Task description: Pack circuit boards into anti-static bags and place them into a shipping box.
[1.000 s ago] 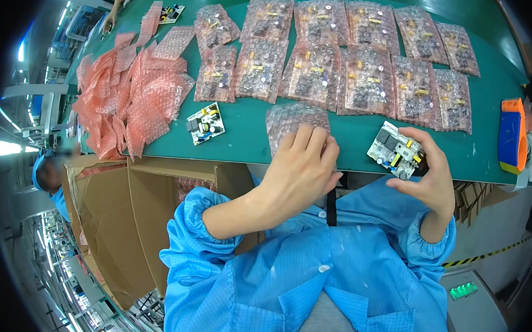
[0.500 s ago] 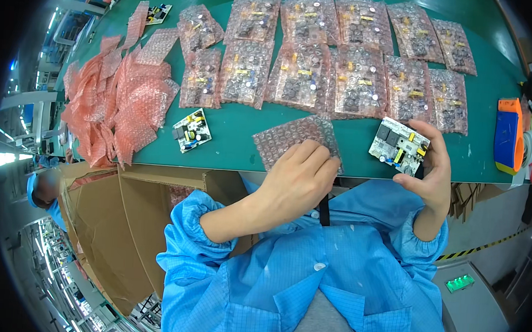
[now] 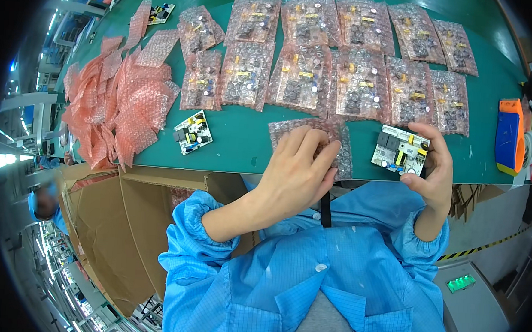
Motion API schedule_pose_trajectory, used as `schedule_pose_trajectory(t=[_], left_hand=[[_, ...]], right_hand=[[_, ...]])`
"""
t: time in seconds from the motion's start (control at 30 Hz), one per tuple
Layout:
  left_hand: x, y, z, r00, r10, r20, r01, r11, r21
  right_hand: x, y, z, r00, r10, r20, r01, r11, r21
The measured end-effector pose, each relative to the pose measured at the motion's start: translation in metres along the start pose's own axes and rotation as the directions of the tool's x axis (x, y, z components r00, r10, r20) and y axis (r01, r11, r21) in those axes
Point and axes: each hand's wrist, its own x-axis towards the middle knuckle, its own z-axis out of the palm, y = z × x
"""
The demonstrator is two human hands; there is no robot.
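Two hands at the near edge of the green tabletop (image 3: 243, 141). Left hand (image 3: 295, 173): grip pinched on a pink bubble-wrap pouch (image 3: 339, 140) lying at the edge. Right hand (image 3: 431, 171): grip clamped on a bare circuit board (image 3: 399, 150), held just above the tabletop. Second bare board (image 3: 192, 132) lies left, beside loose pouches (image 3: 118, 110).

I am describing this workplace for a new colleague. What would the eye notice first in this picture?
First come the two rows of bagged circuit boards in pink bubble wrap across the far side of the green table, with a heap of empty pink bubble bags at the far left. Near the front edge, the left hand grips one bubble bag, while the right hand holds a bare circuit board.
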Motion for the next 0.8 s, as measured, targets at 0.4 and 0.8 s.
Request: schedule_pose_trajectory(t=[0.4, 0.8], left_hand=[[0.005, -0.002, 0.002, 0.999, -0.006, -0.038, 0.004, 0.998, -0.070], [0.004, -0.006, 0.003, 0.994, 0.035, -0.101, -0.046, 0.994, -0.104]], right_hand=[[0.000, 0.004, 0.004, 0.999, -0.001, -0.034, 0.000, 1.000, -0.023], [-0.003, -0.004, 0.009, 0.998, -0.063, 0.022, 0.065, 0.994, -0.090]])
